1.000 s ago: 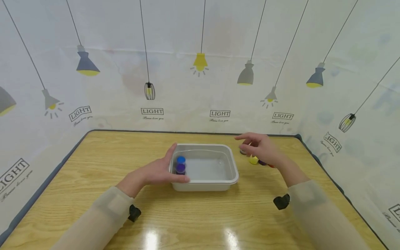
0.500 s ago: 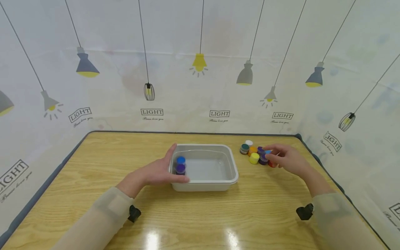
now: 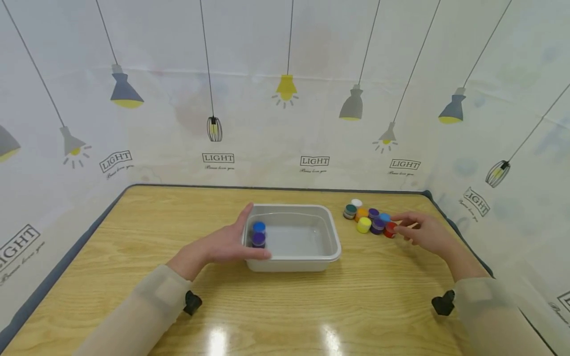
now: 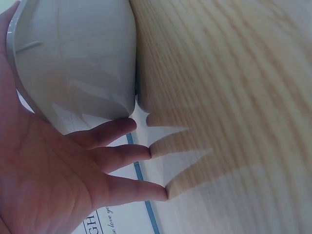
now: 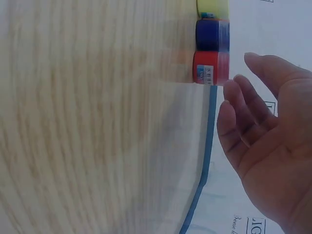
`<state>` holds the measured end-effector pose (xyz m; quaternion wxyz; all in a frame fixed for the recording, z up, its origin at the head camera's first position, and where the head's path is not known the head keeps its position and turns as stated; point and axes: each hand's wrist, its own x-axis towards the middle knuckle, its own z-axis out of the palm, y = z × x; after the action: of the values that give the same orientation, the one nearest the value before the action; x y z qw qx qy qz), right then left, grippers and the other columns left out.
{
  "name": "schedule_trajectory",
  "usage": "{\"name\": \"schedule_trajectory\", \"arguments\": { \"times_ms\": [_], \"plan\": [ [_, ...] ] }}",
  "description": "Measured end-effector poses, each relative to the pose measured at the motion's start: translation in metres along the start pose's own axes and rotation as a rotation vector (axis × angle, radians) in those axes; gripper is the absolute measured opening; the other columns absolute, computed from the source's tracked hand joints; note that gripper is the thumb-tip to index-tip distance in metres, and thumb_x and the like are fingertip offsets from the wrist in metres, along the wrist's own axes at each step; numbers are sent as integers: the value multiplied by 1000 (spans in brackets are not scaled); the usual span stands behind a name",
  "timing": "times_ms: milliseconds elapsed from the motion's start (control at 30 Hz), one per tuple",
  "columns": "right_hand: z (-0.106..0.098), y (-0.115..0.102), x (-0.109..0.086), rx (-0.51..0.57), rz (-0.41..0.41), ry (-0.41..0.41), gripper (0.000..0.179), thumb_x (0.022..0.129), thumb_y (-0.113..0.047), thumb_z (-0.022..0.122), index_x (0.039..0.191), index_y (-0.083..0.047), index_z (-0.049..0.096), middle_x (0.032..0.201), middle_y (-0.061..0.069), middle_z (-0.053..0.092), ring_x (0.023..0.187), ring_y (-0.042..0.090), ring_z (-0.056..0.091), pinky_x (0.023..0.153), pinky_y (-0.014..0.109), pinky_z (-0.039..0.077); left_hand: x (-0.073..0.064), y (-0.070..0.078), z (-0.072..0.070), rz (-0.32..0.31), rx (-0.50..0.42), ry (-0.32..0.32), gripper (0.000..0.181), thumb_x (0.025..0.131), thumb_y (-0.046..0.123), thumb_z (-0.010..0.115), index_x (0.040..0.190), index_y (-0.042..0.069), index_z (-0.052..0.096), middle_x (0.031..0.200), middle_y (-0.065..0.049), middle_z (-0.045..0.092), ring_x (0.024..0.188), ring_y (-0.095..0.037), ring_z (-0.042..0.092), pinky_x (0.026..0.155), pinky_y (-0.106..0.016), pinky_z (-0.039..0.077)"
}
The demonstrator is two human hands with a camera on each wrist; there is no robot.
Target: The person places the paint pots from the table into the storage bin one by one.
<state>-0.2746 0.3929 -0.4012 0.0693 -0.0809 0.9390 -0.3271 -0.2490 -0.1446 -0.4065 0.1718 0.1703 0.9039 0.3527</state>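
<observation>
In the head view, my left hand [image 3: 224, 242] rests against the left end of a pale plastic tub [image 3: 291, 265], thumb along its front rim. Its fingers look straight in the left wrist view, touching or close to the tub's wall [image 4: 92, 63]. Inside the tub, at the left, stand a blue-capped jar [image 3: 259, 227] and a purple-capped jar [image 3: 258, 239]. My right hand [image 3: 425, 232] is beside a red jar [image 3: 390, 229] at the right, holding nothing. The right wrist view shows its fingers loosely bent and apart from the red jar [image 5: 204, 68].
Grouped with the red jar are a light blue jar [image 3: 385, 218], yellow jar [image 3: 363, 225], orange jar [image 3: 361, 214], dark green jar [image 3: 350, 211], white jar [image 3: 356, 203] and dark purple jars [image 3: 377, 226]. A patterned cloth wall [image 3: 267, 123] borders the wooden table [image 3: 285, 301].
My right hand has moved rightward from over the small jars to beside the red one, leaving the group visible. The left hand and the tub stay where they were.
</observation>
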Motion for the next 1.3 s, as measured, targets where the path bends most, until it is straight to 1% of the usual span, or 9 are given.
{"name": "schedule_trajectory", "arguments": {
  "times_ms": [100,167,333,467,633,867,1067,1200,1300],
  "plan": [
    [2,6,3,-14,12,11,45,112,-31,66,151,-9,64,141,26,64,102,29,70,79,38,61,0,0,0,-3,-2,-1,145,82,76,83,176,22,-15,172,-27,40,149,-41,53,128,-63,37],
    [3,10,5,-13,12,18,45,113,-31,65,151,-7,64,143,28,64,103,29,71,79,38,61,0,1,0,-3,-7,0,146,82,75,83,176,22,-14,172,-27,41,148,-41,53,128,-63,37],
    [6,18,7,-14,17,25,47,115,-34,60,152,-5,62,139,26,69,102,27,70,77,37,60,0,2,0,-8,-13,0,146,82,74,84,176,22,-14,171,-26,42,148,-40,53,128,-63,37],
    [7,18,7,-26,41,17,48,115,-36,60,152,-5,62,137,24,71,106,27,70,78,35,60,0,2,0,-8,-22,-2,145,82,74,84,176,23,-14,172,-25,41,149,-39,52,128,-63,36],
    [9,17,8,-18,62,14,48,114,-36,62,151,-6,62,136,23,72,108,28,70,79,35,61,-1,3,0,-7,-23,-3,145,82,74,84,176,23,-14,172,-26,40,150,-40,52,129,-63,36],
    [10,15,6,-18,61,24,54,111,-37,68,152,-3,61,141,28,64,105,29,70,77,34,60,-1,2,0,-7,-16,0,145,83,74,84,176,22,-14,172,-27,41,149,-40,52,128,-63,37],
    [10,16,3,-17,85,9,57,107,-39,74,151,-5,63,135,24,66,104,27,68,74,33,60,-1,2,0,-8,-20,-4,145,83,74,84,176,23,-15,173,-26,38,151,-41,51,128,-63,36],
    [9,15,1,-9,95,-14,59,105,-41,77,149,-5,62,134,22,67,104,25,66,75,34,59,-1,2,0,-7,-22,-4,145,83,74,84,176,22,-15,173,-26,39,150,-41,51,128,-63,36],
    [9,16,0,-3,89,-31,62,104,-41,77,151,-4,60,134,22,68,104,24,66,77,34,59,-1,1,0,-7,-24,-5,146,83,74,84,176,22,-15,174,-26,38,151,-41,50,129,-64,35]
  ]
}}
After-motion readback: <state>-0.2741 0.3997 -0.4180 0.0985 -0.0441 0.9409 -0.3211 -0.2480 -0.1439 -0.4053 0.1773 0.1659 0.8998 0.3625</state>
